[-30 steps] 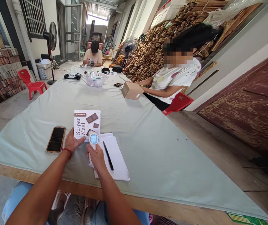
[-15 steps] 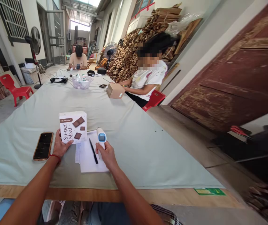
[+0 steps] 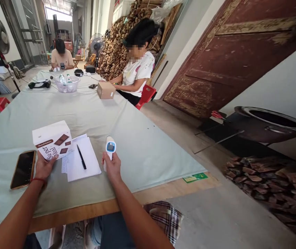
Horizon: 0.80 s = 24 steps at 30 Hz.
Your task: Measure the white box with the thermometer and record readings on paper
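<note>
My left hand point(image 3: 44, 166) is closed around the lower part of a white meal box point(image 3: 51, 136) with brown bar pictures and "Su-per Meal" on its front. The box leans back so that its white top side shows. Beside that hand, to the left, lies a smartphone point(image 3: 23, 169) in an orange-brown case. In my right hand point(image 3: 113, 166) is a white and blue infrared thermometer point(image 3: 110, 147), gripped by its handle, its small screen facing me. Between the hands, white paper sheets point(image 3: 91, 162) lie on the cloth with a black pen point(image 3: 81, 156) on top.
A pale green cloth point(image 3: 142, 152) covers the table. Farther back stand a cardboard box point(image 3: 106, 90) and a clear plastic basin point(image 3: 66, 84) holding bottles. One person point(image 3: 140, 69) sits at the right side, another point(image 3: 61, 57) at the far end. A green packet point(image 3: 194, 178) lies near the right corner.
The view has swung right. The meal box has tipped, showing more of its top side. The thermometer has moved right, off the paper sheets, and stays in my right hand.
</note>
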{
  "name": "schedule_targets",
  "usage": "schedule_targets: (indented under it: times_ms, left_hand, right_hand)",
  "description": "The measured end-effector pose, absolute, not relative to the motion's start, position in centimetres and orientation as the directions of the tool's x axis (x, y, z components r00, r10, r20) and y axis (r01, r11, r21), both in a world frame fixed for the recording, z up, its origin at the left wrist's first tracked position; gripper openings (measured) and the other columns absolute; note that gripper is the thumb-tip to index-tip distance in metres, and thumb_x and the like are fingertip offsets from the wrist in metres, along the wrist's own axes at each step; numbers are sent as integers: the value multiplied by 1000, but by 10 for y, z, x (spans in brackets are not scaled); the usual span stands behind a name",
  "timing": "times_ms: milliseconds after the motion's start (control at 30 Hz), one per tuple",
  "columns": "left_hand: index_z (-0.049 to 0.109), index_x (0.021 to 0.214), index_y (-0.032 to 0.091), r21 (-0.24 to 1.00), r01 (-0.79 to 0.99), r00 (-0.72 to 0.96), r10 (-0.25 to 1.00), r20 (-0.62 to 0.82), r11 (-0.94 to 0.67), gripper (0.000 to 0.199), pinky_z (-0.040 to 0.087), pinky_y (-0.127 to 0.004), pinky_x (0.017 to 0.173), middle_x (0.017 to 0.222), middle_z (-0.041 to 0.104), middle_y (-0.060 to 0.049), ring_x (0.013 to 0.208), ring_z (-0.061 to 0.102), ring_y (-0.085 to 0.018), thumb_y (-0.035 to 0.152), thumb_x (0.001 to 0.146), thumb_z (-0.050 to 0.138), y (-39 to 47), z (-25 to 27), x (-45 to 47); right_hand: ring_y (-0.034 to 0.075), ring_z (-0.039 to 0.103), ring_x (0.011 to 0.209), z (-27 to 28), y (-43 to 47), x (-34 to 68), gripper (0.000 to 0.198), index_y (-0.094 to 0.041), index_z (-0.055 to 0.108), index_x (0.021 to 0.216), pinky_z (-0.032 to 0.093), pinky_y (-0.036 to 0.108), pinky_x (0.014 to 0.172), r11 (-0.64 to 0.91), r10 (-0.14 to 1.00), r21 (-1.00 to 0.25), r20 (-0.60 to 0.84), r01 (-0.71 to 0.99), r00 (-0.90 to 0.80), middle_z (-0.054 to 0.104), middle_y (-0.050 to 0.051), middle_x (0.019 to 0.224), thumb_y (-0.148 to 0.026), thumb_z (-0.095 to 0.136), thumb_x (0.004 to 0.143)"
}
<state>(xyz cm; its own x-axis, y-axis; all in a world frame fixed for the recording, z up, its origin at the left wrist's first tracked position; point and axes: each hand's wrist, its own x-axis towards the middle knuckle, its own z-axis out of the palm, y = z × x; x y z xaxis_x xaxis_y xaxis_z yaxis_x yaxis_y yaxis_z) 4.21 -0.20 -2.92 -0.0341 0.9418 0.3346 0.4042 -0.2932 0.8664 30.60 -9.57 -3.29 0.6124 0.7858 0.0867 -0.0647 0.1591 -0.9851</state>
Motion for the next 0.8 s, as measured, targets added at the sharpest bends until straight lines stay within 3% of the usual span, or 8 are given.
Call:
schedule_targets:
  times_ms: [133,367,800]
  left_hand:
    - [40,131,17,882,347,42,944,326,-320,77,47,-51,101,122,64,-13,116,59,-31,45,68,75,-8,-18,47]
    - [44,126,19,863,423,-52,944,326,-275,74,51,-52,96,120,62,-13,111,61,-32,40,64,78,-4,-24,45]
    - [45,123,19,826,498,-59,940,336,-264,73,49,-49,96,117,63,-12,112,60,-30,48,64,76,-1,-34,38]
  right_hand:
    - [12,44,48,-30,-98,306,27,-23,49,71,36,26,50,106,784,-994,63,-34,618,48,-8,50,-47,61,70]
    - [13,44,49,-26,-100,307,26,-23,51,73,37,27,51,49,775,-999,30,-13,632,49,-7,51,-46,60,68]
    - [14,47,49,-39,-100,310,28,-23,51,70,39,28,53,50,804,-996,85,75,589,52,-5,52,-50,59,71]
